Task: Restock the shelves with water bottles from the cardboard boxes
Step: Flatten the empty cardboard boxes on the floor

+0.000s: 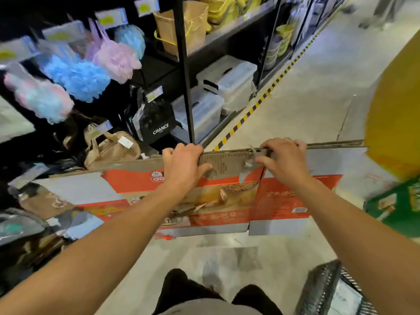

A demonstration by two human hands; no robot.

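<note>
A flattened cardboard box [141, 185], printed red and grey with a bread picture, hangs upright in front of me above the floor. My left hand [181, 164] grips its top edge near the middle, fingers curled over the far side. Just to the right, my right hand [284, 160] holds the same top edge with its thumb on the near face. No water bottles are in sight.
Black shelving [185, 71] on the left holds bath sponges [77, 73], bags [156, 123] and clear plastic bins [227, 80]. A yellow-black striped line [256, 105] runs along the aisle floor. A green box [395, 205] and a yellow object [395, 114] stand right; a mesh basket [334, 292] sits at lower right.
</note>
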